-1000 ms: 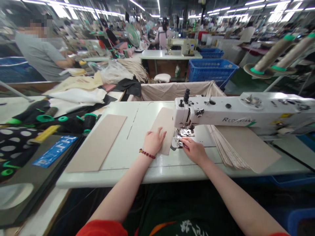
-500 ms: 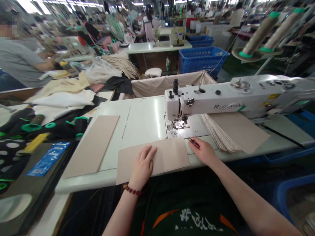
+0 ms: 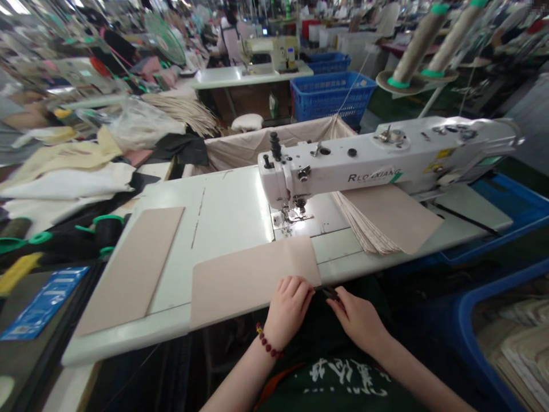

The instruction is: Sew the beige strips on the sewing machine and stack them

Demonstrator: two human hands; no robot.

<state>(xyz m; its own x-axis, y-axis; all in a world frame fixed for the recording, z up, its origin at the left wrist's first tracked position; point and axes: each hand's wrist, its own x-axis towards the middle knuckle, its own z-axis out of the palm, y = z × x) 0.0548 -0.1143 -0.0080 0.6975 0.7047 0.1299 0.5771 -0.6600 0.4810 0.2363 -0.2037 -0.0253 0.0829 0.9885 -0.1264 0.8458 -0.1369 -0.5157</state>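
Observation:
A beige fabric panel (image 3: 249, 274) lies along the front edge of the sewing table, before the needle area. My left hand (image 3: 289, 306), with a beaded bracelet on its wrist, is closed at the panel's near right corner, fingers curled over the edge; its thumb is mostly hidden. Just to the right, my right hand (image 3: 358, 317) is closed around small dark thread snips (image 3: 329, 293), whose tips point at that corner. The white sewing machine (image 3: 334, 166) stands behind, its needle area lit. Another beige panel (image 3: 132, 269) rests flat at the table's left.
Under the machine arm fans a stack of beige panels (image 3: 386, 220). Thread cones (image 3: 418, 48) stand at upper right. Cloth and thread spools (image 3: 107, 232) crowd the left side. A blue bin (image 3: 465, 320) with fabric pieces is at lower right.
My left hand has slid from the panel's middle to its near right corner. My right hand has brought the snips down from the far edge to that corner. The view has shifted right.

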